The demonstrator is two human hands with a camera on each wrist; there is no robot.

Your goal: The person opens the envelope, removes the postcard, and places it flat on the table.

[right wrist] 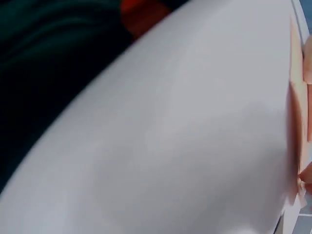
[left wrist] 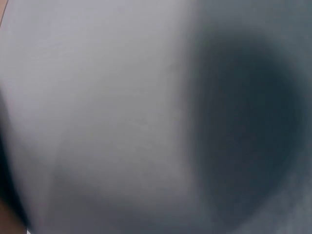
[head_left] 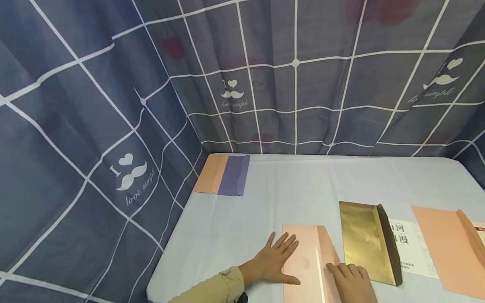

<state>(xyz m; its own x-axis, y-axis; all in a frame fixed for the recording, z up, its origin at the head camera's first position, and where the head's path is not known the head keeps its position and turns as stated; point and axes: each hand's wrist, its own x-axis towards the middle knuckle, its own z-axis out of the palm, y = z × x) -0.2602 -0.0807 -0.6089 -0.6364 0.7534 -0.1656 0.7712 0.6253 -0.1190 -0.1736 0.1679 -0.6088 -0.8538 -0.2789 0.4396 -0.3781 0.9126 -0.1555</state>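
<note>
A peach envelope (head_left: 299, 244) lies on the white table, its flap (head_left: 329, 248) unfolded to the right and a pale strip running along the fold. My left hand (head_left: 270, 261) rests on its left part with fingers spread. At the flap's right edge, my right hand (head_left: 352, 284) pinches the paper with curled fingers. The right wrist view catches the envelope's edge (right wrist: 296, 97) and fingertips (right wrist: 306, 175) on it at the far right. Only blurred pale and dark areas fill most of the left wrist view.
Right of the hands lies a gold envelope (head_left: 360, 240), overlapping a printed white card (head_left: 417, 252). Another peach envelope (head_left: 451, 248) is farther right. Orange (head_left: 211, 173) and purple (head_left: 234, 174) envelopes lie at the back left. A dark checked curtain (head_left: 273, 97) borders the table (head_left: 295, 185).
</note>
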